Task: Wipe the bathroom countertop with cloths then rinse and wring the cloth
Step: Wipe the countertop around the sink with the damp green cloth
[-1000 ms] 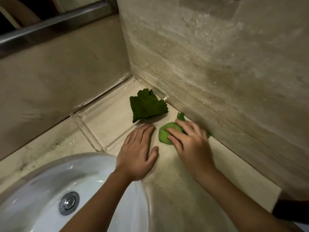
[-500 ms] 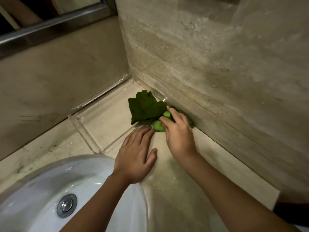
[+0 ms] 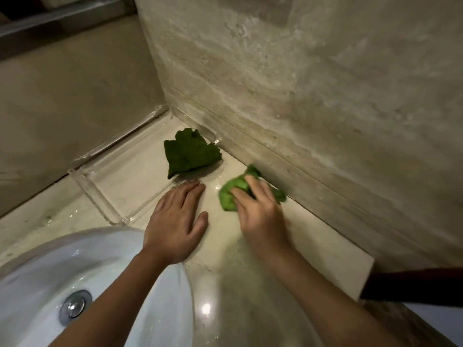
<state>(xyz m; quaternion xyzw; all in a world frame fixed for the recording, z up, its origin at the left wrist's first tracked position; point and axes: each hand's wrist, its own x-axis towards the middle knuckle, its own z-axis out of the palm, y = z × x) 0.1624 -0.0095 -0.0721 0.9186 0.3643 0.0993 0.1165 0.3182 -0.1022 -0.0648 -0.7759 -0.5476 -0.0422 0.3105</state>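
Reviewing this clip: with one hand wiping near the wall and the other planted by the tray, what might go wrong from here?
1. The right hand sweeps the light green cloth close to the clear tray; a wide stroke might knock it or the dark green cloth in it.
2. The countertop looks wet and glossy, so the flat left hand could slip toward the sink.

2 bare forearms are showing, entering from 6 o'clock, no sleeves reaching the wrists. The left hand [image 3: 175,221] and right hand [image 3: 260,214] are wearing no gloves, rings or watches.
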